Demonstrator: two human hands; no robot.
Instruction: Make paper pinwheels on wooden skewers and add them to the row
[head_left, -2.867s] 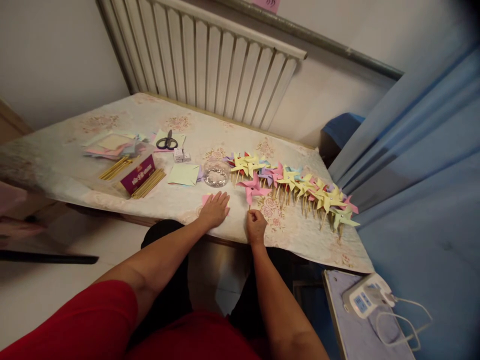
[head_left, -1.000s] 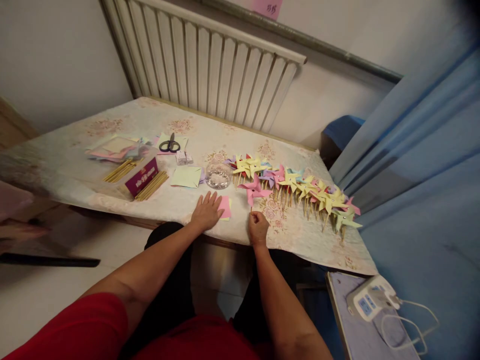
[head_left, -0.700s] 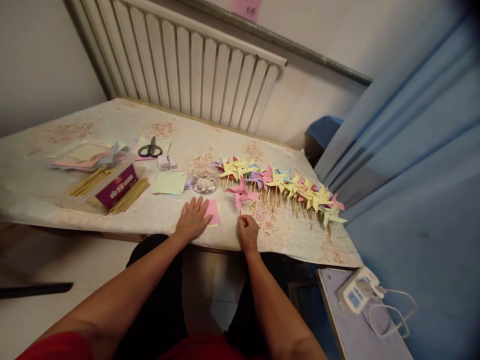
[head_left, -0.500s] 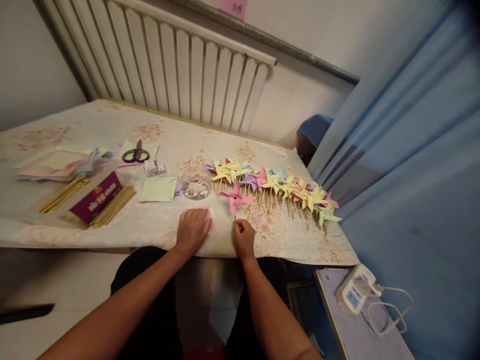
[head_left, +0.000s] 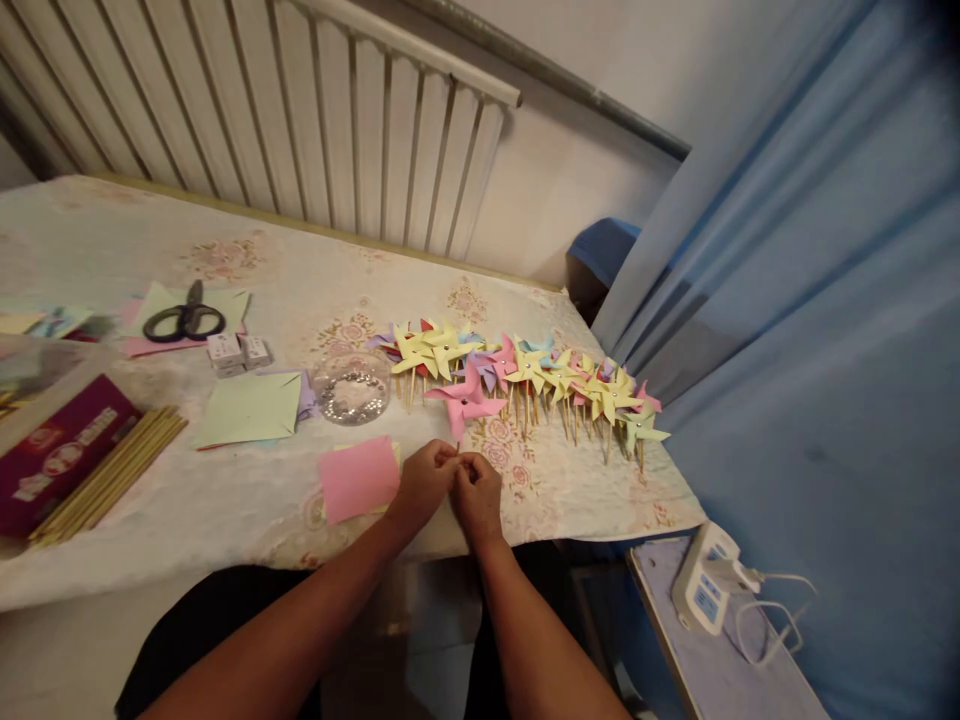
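A pink paper pinwheel (head_left: pixel 465 401) stands up from my two hands, its thin stick mostly hidden by the fingers. My left hand (head_left: pixel 427 478) and my right hand (head_left: pixel 478 490) meet side by side, both closed in a pinch on that stick just below the paper blades. Left of my left hand lies a pink paper square (head_left: pixel 360 480) over a yellowish sheet. Behind and to the right, a long row of finished pinwheels (head_left: pixel 529 367) in yellow, pink, purple and blue lies on the floral cloth.
A round clear dish of small metal pins (head_left: pixel 352 392) sits left of the pinwheels. Further left are pale green paper squares (head_left: pixel 251 408), small boxes (head_left: pixel 238 353), black scissors (head_left: pixel 184 318) and wooden sticks (head_left: pixel 112 475). A power strip (head_left: pixel 712 580) rests on the low stand at right.
My left hand has left the pink paper square and come over to the pinwheel stick beside my right hand. The view has shifted, turning toward the right and closer.
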